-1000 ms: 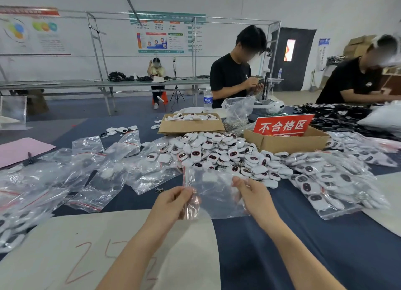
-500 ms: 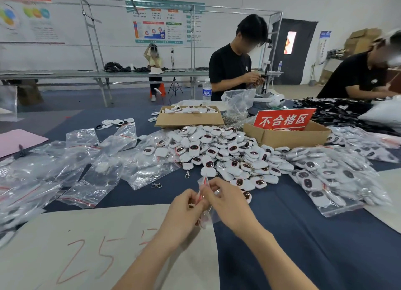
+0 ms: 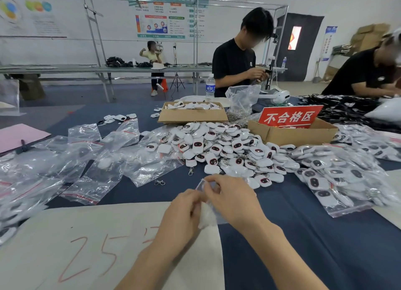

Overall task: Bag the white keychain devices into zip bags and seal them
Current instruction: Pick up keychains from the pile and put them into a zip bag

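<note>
A heap of loose white keychain devices [image 3: 225, 151] with dark red-rimmed faces lies in the middle of the blue table. Just in front of it, my left hand [image 3: 184, 211] and my right hand [image 3: 233, 199] are close together, both pinching a small clear zip bag [image 3: 207, 216] that hangs crumpled between them. What the bag contains cannot be seen. Empty zip bags [image 3: 86, 159] with red seal lines lie spread to the left. Filled bags of devices [image 3: 338, 177] are stacked at the right.
A cardboard box with a red sign [image 3: 290, 129] and another box of devices [image 3: 193, 113] stand behind the heap. A beige sheet marked in red [image 3: 86, 246] lies near me. Two people in black shirts work at the far side; a water bottle [image 3: 210, 88] stands there.
My hands came together from holding the bag spread wide. The bag went from flat and open between them to bunched up at my fingertips. The view shifted slightly downward.
</note>
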Motion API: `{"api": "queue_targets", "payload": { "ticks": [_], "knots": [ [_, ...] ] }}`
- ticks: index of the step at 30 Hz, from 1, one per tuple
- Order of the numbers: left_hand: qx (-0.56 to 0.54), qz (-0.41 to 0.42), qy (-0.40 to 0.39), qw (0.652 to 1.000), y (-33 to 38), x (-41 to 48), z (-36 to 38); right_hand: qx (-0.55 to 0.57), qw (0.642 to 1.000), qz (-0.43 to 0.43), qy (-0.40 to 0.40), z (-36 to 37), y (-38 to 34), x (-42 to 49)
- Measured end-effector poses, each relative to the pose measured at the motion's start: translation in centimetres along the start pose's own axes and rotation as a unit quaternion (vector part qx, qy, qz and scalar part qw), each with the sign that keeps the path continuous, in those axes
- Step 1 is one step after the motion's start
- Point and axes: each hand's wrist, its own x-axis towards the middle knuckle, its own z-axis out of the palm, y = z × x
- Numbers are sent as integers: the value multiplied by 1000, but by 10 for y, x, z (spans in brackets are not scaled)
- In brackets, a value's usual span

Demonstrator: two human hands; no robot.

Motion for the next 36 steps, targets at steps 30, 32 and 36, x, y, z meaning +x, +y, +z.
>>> {"api": "queue_targets", "payload": {
  "ticks": [30,32,36],
  "knots": [
    [-12,-99,-28,995,-38,54,7,186,980,74,19,-13,40,53],
    [34,-76,-53,995,-43,73,15,216,974,64,24,-13,34,67],
    [149,-39,-98,983,-43,112,34,218,972,90,-12,5,39,100]
  ]
}}
